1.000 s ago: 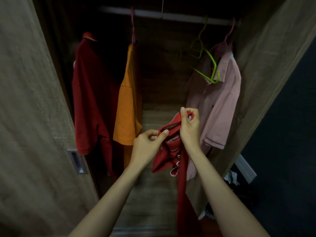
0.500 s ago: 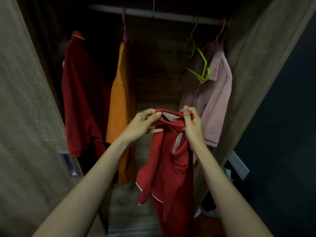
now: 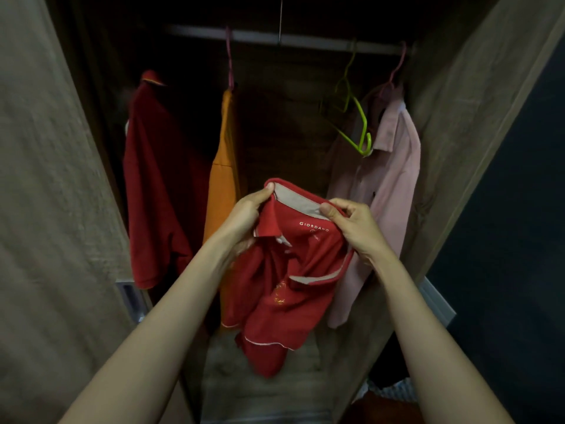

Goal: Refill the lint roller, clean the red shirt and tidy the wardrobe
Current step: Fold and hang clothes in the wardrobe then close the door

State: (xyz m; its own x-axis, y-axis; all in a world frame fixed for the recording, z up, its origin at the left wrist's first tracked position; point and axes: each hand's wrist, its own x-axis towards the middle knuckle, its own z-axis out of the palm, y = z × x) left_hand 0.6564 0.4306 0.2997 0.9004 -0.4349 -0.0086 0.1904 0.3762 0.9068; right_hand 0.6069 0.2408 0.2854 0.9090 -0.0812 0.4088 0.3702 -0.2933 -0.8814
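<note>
Presently, head view: red shirt (image 3: 293, 270) held at collar before open wardrobe (image 3: 477, 123); left hand (image 3: 247, 215) and right hand (image 3: 354, 228) both pinched closed on it. Empty green hanger (image 3: 357, 123) on rail. Risk: loose pinch, collar slipping, shirt dropping.

The red shirt (image 3: 293, 270) carries the word "GIORDANO" in small pale capitals just under its collar. Beneath that word sits a smaller mark, too tiny to read. Lower on the cloth is a gold stitched emblem, possibly with lettering, but nothing legible.
</note>
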